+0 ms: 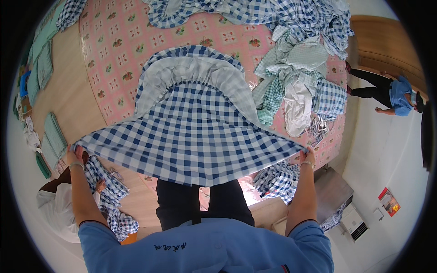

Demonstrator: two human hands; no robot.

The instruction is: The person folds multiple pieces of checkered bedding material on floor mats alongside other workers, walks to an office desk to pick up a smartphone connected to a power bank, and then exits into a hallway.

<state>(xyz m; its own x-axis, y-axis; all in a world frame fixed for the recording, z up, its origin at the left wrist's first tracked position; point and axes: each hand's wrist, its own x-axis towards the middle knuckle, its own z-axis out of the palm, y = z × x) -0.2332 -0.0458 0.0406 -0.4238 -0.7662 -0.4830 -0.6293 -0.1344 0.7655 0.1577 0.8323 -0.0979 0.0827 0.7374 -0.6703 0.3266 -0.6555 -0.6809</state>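
My left hand [75, 152] and right hand [308, 154] each pinch a corner of the blue checked sheet [191, 136], which looks light, limp and best gripped at its corners.

- Two hands of the wearer: the left hand [74, 153] and the right hand [308, 155], each gripping a corner.
- One blue-and-white checked sheet [191, 132] stretched between them.
- One pink flowered bed cover [118, 45].
- One heap of mixed checked and white linen [298, 77]; its pieces cannot be counted.
- Two other people: one in white [57, 207] at lower left, one in blue [396, 93] at right.
- One stack of green folded cloths [54, 136] near the left hand.
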